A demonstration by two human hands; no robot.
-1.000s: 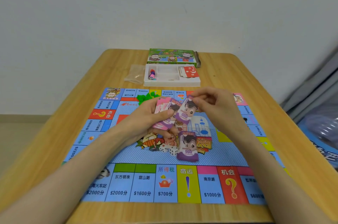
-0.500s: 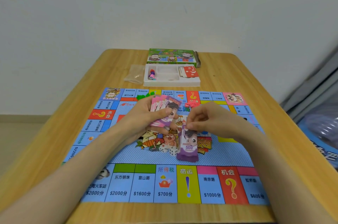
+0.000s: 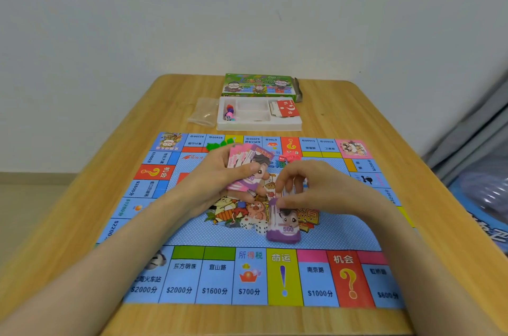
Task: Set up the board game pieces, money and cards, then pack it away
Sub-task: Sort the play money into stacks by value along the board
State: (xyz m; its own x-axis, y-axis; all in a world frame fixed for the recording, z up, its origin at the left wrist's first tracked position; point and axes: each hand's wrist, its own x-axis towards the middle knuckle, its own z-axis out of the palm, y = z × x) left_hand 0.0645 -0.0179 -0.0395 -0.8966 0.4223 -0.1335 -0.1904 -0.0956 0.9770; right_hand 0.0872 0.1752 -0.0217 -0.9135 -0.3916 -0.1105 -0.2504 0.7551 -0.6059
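Observation:
A colourful game board (image 3: 324, 234) lies flat on the wooden table. My left hand (image 3: 220, 182) grips a fanned stack of pink and purple play money (image 3: 248, 162) above the board's middle. To its right, my right hand (image 3: 305, 187) touches the top of a purple 500 note pile (image 3: 284, 225) lying on the board, fingertips pinching its upper edge. Small green pieces (image 3: 217, 145) and red pieces (image 3: 290, 157) sit on the board just behind my hands.
A white plastic tray (image 3: 258, 124) beyond the board holds small tokens (image 3: 229, 111) and red question-mark cards (image 3: 286, 109). Behind it stands the green game box (image 3: 258, 85). A clear plastic bag (image 3: 203, 113) lies left of the tray. Blue bagged items sit at the right.
My right hand has carried a purple note from the fan in my left hand down onto the purple pile on the board. My left hand lifted slightly with its stack.

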